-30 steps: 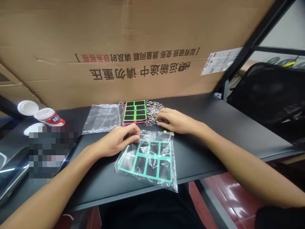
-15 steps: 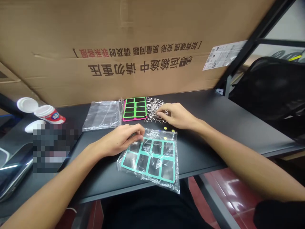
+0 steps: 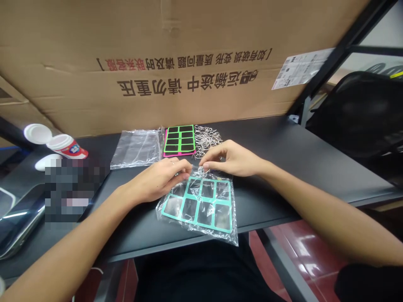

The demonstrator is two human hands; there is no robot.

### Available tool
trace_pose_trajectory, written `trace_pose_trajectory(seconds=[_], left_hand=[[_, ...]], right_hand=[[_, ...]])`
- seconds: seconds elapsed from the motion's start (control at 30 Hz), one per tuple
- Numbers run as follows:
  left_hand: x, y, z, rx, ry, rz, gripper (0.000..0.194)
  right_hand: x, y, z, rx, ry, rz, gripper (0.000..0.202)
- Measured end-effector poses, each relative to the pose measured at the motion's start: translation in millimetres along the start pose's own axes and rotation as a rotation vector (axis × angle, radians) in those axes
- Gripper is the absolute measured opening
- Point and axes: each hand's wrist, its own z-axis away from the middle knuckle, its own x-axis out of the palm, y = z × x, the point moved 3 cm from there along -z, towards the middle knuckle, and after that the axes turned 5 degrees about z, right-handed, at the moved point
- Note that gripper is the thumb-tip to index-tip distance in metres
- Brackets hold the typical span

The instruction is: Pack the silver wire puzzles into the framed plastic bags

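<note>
A clear plastic bag (image 3: 234, 237) lies near the table's front edge, with a teal frame of several dark rectangular panels (image 3: 207, 205) inside it. My left hand (image 3: 165, 176) pinches the bag's upper left edge. At the bag's top edge, my right hand (image 3: 231, 158) has thumb and fingers closed on a few silver wire hooks (image 3: 202, 170); whether they are inside the bag's mouth I cannot tell. Behind that hand is a tangled pile of silver wire hooks (image 3: 208, 137). Left of the pile lies a green-framed panel sheet (image 3: 179, 139), stacked on a pink one (image 3: 168, 155).
Flat clear bags (image 3: 137, 149) lie left of the stacked sheets. Farther left are a red and white tub (image 3: 71, 147), a white lid (image 3: 37, 133) and a dark glossy device (image 3: 20, 222). A large cardboard sheet (image 3: 189, 33) stands along the back of the black table (image 3: 315, 167).
My right hand has come from the hook pile toward me and left, to the bag's top edge, carrying silver wire hooks. My left hand stays at the bag's upper left.
</note>
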Motion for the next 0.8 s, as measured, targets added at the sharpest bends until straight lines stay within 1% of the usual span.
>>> trace_pose_trajectory(seconds=[0.07, 0.1, 0.2, 0.23, 0.27, 0.33, 0.4, 0.43, 0.47, 0.53, 0.63, 0.7, 0.8], left_hand=[[-0.2, 0.5, -0.2, 0.006, 0.005, -0.029, 0.014], [-0.3, 0.6, -0.4, 0.010, 0.010, -0.042, 0.015], [-1.2, 1.1, -0.7, 0.026, 0.033, -0.066, 0.015], [-1.6, 1.3, -0.8, 0.030, 0.040, -0.066, 0.015], [-2.0, 1.4, -0.7, 0.028, 0.043, -0.061, 0.015], [-2.5, 1.3, -0.5, 0.016, 0.035, -0.039, 0.015], [-2.6, 1.0, -0.2, -0.005, 0.009, -0.011, 0.015], [-2.6, 0.7, 0.0, -0.018, -0.008, 0.005, 0.015], [-2.6, 0.4, 0.1, -0.032, -0.022, 0.022, 0.015], [-2.7, -0.3, 0.2, -0.063, -0.042, 0.060, 0.015], [-3.1, -0.5, 0.1, -0.095, -0.049, 0.126, 0.013], [-3.7, 0.1, 0.0, -0.104, -0.049, 0.172, 0.012], [-5.0, 1.7, 0.1, -0.108, -0.051, 0.230, 0.015]], right_hand=[[1.0, -3.5, 0.4, -0.040, -0.008, 0.035, 0.022], [2.3, -5.8, 0.7, -0.066, -0.046, 0.029, 0.023], [5.2, -11.9, 2.0, -0.135, -0.239, -0.038, 0.029], [3.3, -11.9, 2.2, -0.139, -0.261, -0.052, 0.032], [-1.1, -10.2, 2.0, -0.130, -0.234, -0.045, 0.035], [-16.8, -1.8, 1.4, -0.084, -0.051, 0.060, 0.035], [-35.6, 9.9, 2.6, -0.035, 0.126, 0.267, 0.030], [-43.6, 16.0, 3.5, -0.015, 0.156, 0.379, 0.028], [-49.8, 22.1, 4.4, 0.005, 0.143, 0.468, 0.027], [-57.2, 33.0, 5.9, 0.040, 0.042, 0.560, 0.029], [-58.2, 42.4, 7.2, 0.051, -0.088, 0.565, 0.026], [-55.6, 45.3, 7.0, 0.053, -0.120, 0.551, 0.019], [-52.2, 47.9, 6.6, 0.076, -0.129, 0.529, 0.013]])
